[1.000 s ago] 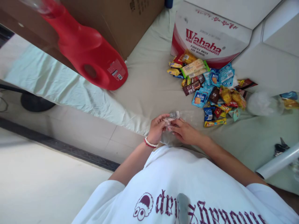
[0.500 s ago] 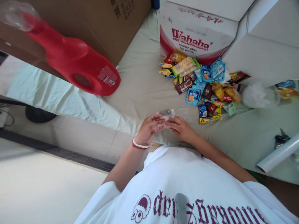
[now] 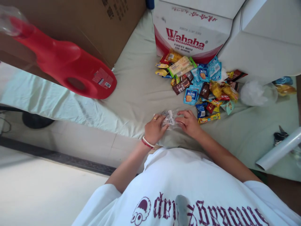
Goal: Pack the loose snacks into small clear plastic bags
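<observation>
A small clear plastic packet (image 3: 168, 117) with faint markings lies low over the cloth, between my two hands. My left hand (image 3: 154, 130), wearing a ring and a white and red bracelet, grips its left side with the thumb below and fingers on top. The right edge of the packet is pinched in the fingers of my right hand (image 3: 189, 124). What is inside the packet is too small to make out. Just beyond my right hand spreads a pile of wrapped snacks (image 3: 191, 94), in blue, yellow, brown and red.
A white Wahaha carton (image 3: 188, 37) stands behind the snacks. To the left, a big red bottle (image 3: 77, 70) leans by a brown cardboard box (image 3: 94, 28). A crumpled clear bag (image 3: 255, 94), scissors (image 3: 281, 135) and a white roll (image 3: 279, 150) lie at right on the cloth-covered surface.
Both hands have lowered the packet toward the cloth. My left hand has turned palm down over it, and my right hand has shifted slightly right. The camera view has shifted a little.
</observation>
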A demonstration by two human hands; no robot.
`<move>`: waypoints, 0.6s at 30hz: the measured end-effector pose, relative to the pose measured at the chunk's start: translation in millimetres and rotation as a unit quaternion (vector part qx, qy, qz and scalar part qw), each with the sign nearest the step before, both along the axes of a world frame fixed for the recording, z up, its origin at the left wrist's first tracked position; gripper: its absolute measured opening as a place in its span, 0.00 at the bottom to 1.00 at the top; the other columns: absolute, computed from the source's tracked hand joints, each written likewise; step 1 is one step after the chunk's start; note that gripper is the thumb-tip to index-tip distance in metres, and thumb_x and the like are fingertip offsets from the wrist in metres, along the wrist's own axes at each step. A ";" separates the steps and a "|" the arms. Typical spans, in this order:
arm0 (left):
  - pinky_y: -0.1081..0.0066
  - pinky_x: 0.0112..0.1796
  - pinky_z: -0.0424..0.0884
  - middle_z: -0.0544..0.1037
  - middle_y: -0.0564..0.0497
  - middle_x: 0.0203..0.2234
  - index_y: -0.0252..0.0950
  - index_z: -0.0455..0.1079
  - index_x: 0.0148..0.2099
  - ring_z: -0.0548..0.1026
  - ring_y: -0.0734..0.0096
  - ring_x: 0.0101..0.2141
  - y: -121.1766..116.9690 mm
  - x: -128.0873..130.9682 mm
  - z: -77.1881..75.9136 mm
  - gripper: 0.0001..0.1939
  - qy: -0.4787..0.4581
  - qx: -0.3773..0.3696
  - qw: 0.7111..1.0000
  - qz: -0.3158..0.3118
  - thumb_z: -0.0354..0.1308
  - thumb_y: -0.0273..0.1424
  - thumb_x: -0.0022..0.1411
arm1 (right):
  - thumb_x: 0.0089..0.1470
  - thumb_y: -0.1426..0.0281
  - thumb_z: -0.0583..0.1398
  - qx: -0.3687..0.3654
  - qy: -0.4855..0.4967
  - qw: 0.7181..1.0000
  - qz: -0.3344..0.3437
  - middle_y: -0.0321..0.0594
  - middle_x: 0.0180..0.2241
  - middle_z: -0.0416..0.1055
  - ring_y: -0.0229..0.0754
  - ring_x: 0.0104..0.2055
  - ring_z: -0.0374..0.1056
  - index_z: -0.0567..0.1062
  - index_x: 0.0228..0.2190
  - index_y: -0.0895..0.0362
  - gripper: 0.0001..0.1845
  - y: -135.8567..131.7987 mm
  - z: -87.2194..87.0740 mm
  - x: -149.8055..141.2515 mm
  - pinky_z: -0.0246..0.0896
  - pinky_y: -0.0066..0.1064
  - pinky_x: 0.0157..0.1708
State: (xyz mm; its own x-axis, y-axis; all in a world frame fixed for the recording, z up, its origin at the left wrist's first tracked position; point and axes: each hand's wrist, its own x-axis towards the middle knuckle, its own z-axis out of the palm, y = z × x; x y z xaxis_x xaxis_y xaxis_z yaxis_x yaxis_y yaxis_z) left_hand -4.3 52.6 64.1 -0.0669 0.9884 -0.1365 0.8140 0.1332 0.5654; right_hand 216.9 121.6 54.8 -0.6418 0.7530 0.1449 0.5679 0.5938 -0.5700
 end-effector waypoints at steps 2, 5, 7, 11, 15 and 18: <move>0.69 0.44 0.72 0.77 0.46 0.55 0.43 0.74 0.57 0.77 0.61 0.51 0.2 6.7 -0.3 0.18 0.025 0.002 1.000 0.013 0.59 0.41 0.68 | 0.66 0.71 0.54 0.008 0.005 1.000 0.011 0.47 0.48 0.73 0.49 0.48 0.65 0.81 0.46 0.53 0.16 1.1 -1.3 -0.8 0.65 0.41 0.49; 0.68 0.46 0.72 0.77 0.46 0.56 0.42 0.74 0.57 0.76 0.61 0.53 -1.8 13.7 -7.4 0.17 0.037 0.032 0.998 0.038 0.56 0.40 0.70 | 0.67 0.72 0.52 0.035 -0.005 0.998 0.061 0.48 0.47 0.74 0.48 0.46 0.65 0.80 0.51 0.54 0.20 -1.1 -4.9 8.4 0.65 0.41 0.48; 0.66 0.49 0.71 0.77 0.45 0.57 0.42 0.74 0.57 0.75 0.60 0.55 -5.8 14.8 -16.0 0.17 0.032 0.065 0.996 0.045 0.55 0.39 0.71 | 0.66 0.74 0.51 0.037 -0.026 0.994 0.102 0.49 0.46 0.75 0.48 0.45 0.65 0.80 0.52 0.54 0.21 -4.2 -10.5 19.2 0.65 0.42 0.48; 0.59 0.53 0.70 0.78 0.41 0.56 0.41 0.77 0.54 0.77 0.57 0.52 -18.4 10.9 -32.0 0.17 -0.001 0.117 0.993 -0.008 0.52 0.40 0.72 | 0.62 0.75 0.53 -0.001 0.000 0.995 0.095 0.48 0.47 0.75 0.49 0.48 0.65 0.81 0.47 0.55 0.20 -9.8 -25.1 33.4 0.65 0.45 0.51; 0.52 0.52 0.69 0.73 0.38 0.62 0.39 0.73 0.61 0.76 0.50 0.52 -29.8 9.0 -33.8 0.22 0.007 0.114 0.991 -0.068 0.52 0.41 0.72 | 0.65 0.67 0.53 -0.062 0.031 0.995 -0.078 0.47 0.39 0.74 0.49 0.43 0.67 0.73 0.57 0.58 0.23 -13.7 -29.6 20.0 0.66 0.44 0.48; 0.51 0.50 0.68 0.69 0.41 0.66 0.42 0.70 0.65 0.74 0.51 0.50 -34.8 11.7 -31.1 0.23 0.034 0.095 0.993 -0.066 0.48 0.36 0.73 | 0.63 0.64 0.58 -0.045 -0.078 0.984 -0.156 0.48 0.37 0.72 0.53 0.44 0.65 0.73 0.57 0.60 0.24 -14.8 -20.5 3.8 0.65 0.46 0.48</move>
